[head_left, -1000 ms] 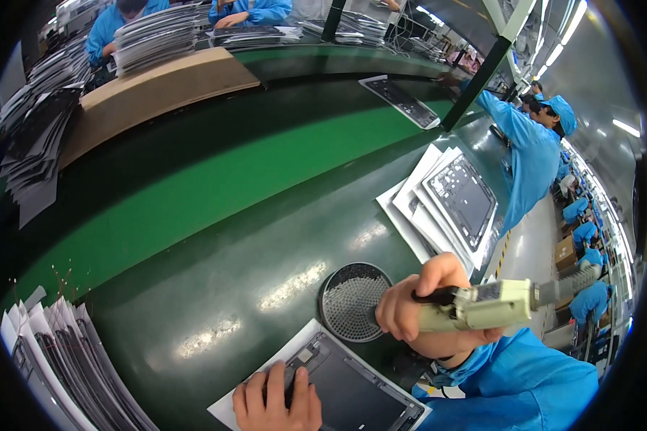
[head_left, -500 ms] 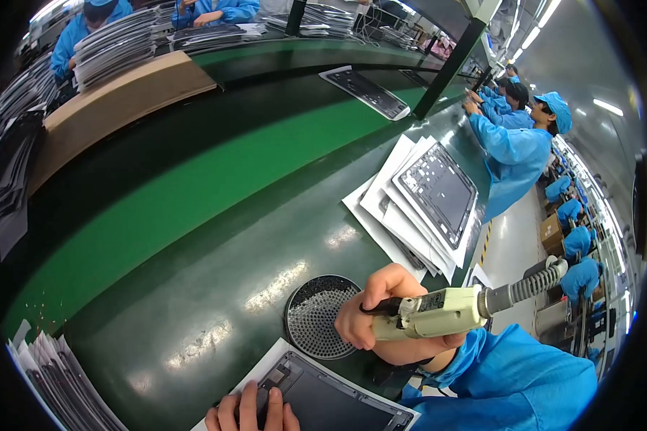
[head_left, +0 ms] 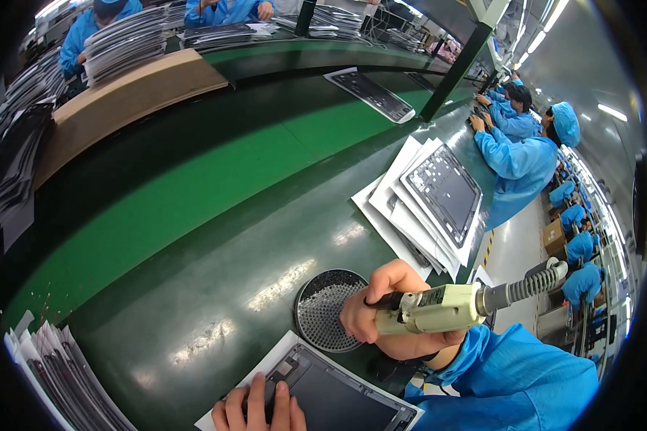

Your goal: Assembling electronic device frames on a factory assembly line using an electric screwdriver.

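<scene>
The right sleeve [head_left: 517,381] is showing a bright sky blue, its smooth, light-looking cloth bunching into broad, loose folds and catching a soft sheen along the creases. Toward the wrist [head_left: 413,348], the cuff [head_left: 456,364] is gathering into tighter wrinkles, and just past it a narrow black band [head_left: 429,357] is crossing the bare part (strap or elastic, it is looking too small to tell). The right fingers [head_left: 359,316] and the left fingers [head_left: 257,396] are showing ungloved, their tips tapering to blunt, rounded ends.
</scene>
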A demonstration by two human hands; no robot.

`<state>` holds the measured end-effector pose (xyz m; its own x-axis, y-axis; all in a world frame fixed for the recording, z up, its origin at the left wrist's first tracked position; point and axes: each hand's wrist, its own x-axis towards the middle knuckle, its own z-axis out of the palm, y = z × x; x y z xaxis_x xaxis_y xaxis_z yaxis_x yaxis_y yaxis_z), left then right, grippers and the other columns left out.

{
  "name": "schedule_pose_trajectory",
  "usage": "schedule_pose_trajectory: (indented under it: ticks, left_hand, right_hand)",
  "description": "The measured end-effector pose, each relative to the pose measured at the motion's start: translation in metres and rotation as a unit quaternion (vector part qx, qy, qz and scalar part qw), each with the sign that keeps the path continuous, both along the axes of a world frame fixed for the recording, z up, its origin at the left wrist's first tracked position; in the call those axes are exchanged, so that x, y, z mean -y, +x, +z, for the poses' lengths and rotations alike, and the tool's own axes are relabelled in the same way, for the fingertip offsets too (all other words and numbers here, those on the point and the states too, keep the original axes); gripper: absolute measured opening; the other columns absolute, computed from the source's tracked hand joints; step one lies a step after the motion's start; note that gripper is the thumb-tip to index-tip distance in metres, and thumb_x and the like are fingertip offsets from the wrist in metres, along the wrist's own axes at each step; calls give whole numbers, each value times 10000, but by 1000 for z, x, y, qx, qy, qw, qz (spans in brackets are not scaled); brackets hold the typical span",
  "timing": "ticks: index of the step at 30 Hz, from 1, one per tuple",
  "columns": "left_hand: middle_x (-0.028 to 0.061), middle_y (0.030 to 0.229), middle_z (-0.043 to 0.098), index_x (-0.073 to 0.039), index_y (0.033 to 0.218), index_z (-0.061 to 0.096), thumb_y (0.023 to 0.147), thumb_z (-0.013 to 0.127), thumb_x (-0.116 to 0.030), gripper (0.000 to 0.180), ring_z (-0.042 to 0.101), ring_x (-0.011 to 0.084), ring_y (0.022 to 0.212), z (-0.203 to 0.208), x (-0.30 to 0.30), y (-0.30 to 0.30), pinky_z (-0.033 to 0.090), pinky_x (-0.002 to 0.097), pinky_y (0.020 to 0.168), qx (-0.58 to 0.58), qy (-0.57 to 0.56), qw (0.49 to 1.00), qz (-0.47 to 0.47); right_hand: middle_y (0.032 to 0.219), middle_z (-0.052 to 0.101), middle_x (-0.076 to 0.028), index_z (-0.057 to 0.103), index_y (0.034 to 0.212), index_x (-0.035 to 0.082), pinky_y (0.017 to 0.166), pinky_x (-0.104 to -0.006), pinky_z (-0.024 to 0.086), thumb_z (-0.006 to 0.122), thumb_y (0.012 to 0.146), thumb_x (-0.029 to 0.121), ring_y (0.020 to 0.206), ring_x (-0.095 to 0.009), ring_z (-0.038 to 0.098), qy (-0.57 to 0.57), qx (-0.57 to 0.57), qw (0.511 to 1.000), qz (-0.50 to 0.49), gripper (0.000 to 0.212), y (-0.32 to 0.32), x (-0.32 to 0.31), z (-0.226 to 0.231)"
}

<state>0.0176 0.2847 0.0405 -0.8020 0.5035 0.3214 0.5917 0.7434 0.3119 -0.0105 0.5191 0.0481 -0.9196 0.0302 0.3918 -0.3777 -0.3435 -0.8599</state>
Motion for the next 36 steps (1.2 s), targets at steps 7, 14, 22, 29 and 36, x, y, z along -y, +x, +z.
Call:
schedule_pose_trajectory:
  ticks: [7, 14, 22, 29, 36]
  left_hand:
    - [88, 1231, 577, -115, 1097, 688, 795, 673, -197, 313, 521, 333, 1046, 0, 8, 4, 404, 465, 881, 59, 32, 998, 5]
    - [80, 1234, 572, -113, 1118, 673, 796, 668, -222, 340, 508, 327, 1057, -4, 15, 6, 401, 465, 879, 39, 41, 998, 13]
    - [155, 1165, 622, -97, 1070, 703, 697, 694, -183, 383, 567, 306, 1005, -15, 16, 10, 462, 487, 854, -8, 18, 1000, 18]
    - [79, 1229, 569, -102, 1104, 672, 803, 656, -255, 338, 511, 314, 1053, -11, 17, 11, 404, 467, 885, 35, 47, 998, 24]
    - [88, 1228, 574, -87, 1077, 678, 781, 664, -241, 334, 515, 318, 1055, -13, 15, 12, 404, 469, 885, 27, 53, 998, 26]
  right_hand:
    - [714, 553, -135, 416, 1133, -40, 642, -350, 405, 585, 784, 743, 640, -202, 505, -90, -31, 994, 54, 874, 14, 20, 26]
    - [740, 572, -108, 433, 1147, -57, 619, -283, 421, 666, 893, 156, 636, -142, 519, -57, -33, 990, 127, 405, 3, 71, 17]
    - [654, 554, -81, 467, 1065, -59, 585, -269, 441, 661, 920, 229, 589, -120, 526, -7, -7, 996, 91, 376, 3, 94, 4]
    - [619, 550, -66, 486, 1011, -55, 528, -246, 417, 646, 934, 324, 540, -107, 495, -59, 13, 995, 77, 419, 2, 99, 2]
    - [598, 546, -102, 481, 895, -32, 503, -309, 436, 569, 869, 660, 506, -163, 504, 123, 85, 986, 75, 698, 5, 93, 11]
